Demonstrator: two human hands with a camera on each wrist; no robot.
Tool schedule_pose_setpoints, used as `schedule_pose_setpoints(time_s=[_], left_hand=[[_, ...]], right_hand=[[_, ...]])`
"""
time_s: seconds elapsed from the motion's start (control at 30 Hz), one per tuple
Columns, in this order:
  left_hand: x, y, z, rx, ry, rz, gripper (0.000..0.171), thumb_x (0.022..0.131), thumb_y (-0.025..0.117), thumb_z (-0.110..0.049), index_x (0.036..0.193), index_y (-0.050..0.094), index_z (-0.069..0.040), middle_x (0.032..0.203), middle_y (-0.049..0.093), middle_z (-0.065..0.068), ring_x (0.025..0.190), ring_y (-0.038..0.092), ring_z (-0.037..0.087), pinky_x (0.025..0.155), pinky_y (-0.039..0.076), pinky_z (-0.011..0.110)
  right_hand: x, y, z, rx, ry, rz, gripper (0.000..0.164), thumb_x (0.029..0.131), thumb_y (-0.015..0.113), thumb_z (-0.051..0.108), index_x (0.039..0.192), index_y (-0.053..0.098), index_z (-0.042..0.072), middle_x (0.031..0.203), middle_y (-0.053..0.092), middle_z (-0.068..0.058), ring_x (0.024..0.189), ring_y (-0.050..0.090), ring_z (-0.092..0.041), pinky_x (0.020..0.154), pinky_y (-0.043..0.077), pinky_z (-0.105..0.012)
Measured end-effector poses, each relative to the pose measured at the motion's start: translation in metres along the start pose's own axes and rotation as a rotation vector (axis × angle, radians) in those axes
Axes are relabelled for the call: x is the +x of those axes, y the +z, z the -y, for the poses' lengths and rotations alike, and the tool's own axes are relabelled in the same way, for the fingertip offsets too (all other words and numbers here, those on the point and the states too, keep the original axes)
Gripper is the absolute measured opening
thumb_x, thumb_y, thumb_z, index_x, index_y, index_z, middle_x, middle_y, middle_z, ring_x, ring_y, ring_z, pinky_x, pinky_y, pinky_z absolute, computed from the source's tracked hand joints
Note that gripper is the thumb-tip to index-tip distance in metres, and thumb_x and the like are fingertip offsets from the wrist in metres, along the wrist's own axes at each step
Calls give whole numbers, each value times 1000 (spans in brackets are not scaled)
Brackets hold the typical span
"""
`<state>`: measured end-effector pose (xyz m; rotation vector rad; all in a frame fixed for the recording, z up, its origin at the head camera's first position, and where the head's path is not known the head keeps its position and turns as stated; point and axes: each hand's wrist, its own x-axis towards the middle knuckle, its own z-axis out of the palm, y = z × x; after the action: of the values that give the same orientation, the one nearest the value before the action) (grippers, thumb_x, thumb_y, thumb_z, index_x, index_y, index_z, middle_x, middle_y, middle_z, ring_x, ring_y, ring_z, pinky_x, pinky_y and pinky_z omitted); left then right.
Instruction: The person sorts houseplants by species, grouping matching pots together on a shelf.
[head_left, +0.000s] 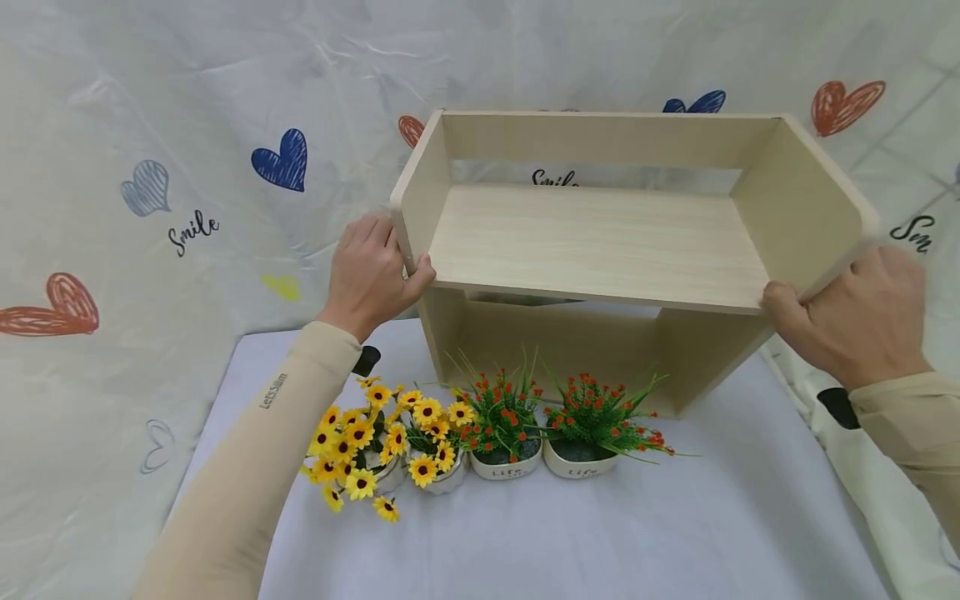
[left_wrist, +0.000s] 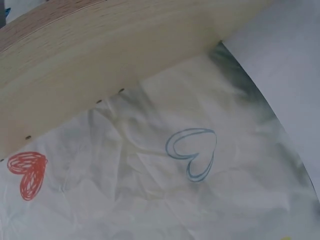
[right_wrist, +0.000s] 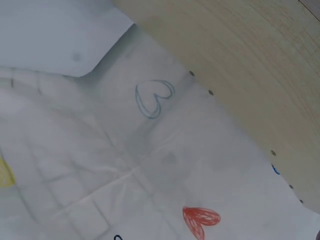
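Observation:
A pale wooden two-tier shelf (head_left: pixel 600 237) stands at the back of the table, its upper board facing me. My left hand (head_left: pixel 375 267) grips its left side panel, thumb on the front edge near the upper board. On the opposite side panel my right hand (head_left: pixel 862 317) holds on the same way, with the thumb at the front. Whether the shelf's base touches the table cannot be told. The left wrist view shows one wooden panel (left_wrist: pixel 100 65) with small dark holes along its edge; a similar panel (right_wrist: pixel 235 75) crosses the right wrist view. Neither wrist view shows fingers.
In front of the shelf stand two pots of yellow flowers (head_left: pixel 360 433) and two white oval pots (head_left: pixel 504 471) of red-flowered greenery. They rest on a white-covered table (head_left: pixel 540 542). Behind hangs a pale cloth (head_left: pixel 225 100) printed with hearts and "Smile".

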<state>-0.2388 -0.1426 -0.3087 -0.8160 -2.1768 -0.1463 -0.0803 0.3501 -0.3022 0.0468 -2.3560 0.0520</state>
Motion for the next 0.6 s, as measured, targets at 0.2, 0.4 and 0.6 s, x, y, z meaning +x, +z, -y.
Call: schedule_pose_setpoints(time_s=[0.2, 0.4, 0.6], left_hand=[[-9, -8, 6, 19, -4, -12, 44, 96, 48, -38, 84, 65, 1, 83, 64, 17, 80, 55, 35, 77, 47, 46], [-19, -16, 15, 32, -22, -20, 45, 95, 51, -37, 94, 68, 4, 87, 68, 19, 84, 58, 36, 79, 48, 47], [-34, -27, 24, 48, -76, -12, 47, 95, 51, -38, 93, 68, 6, 88, 68, 20, 83, 58, 37, 79, 49, 48]], right_hand=[[3, 4, 8, -2, 32, 53, 57, 81, 39, 47, 96, 55, -6, 87, 53, -30, 74, 43, -49, 68, 31, -60], [12, 9, 19, 9, 44, 118, 53, 83, 43, 43, 104, 57, -4, 95, 57, -30, 81, 45, -50, 72, 35, -64], [21, 20, 30, 47, -53, 58, 51, 82, 41, 46, 90, 59, -2, 88, 59, -27, 75, 45, -45, 63, 33, -58]])
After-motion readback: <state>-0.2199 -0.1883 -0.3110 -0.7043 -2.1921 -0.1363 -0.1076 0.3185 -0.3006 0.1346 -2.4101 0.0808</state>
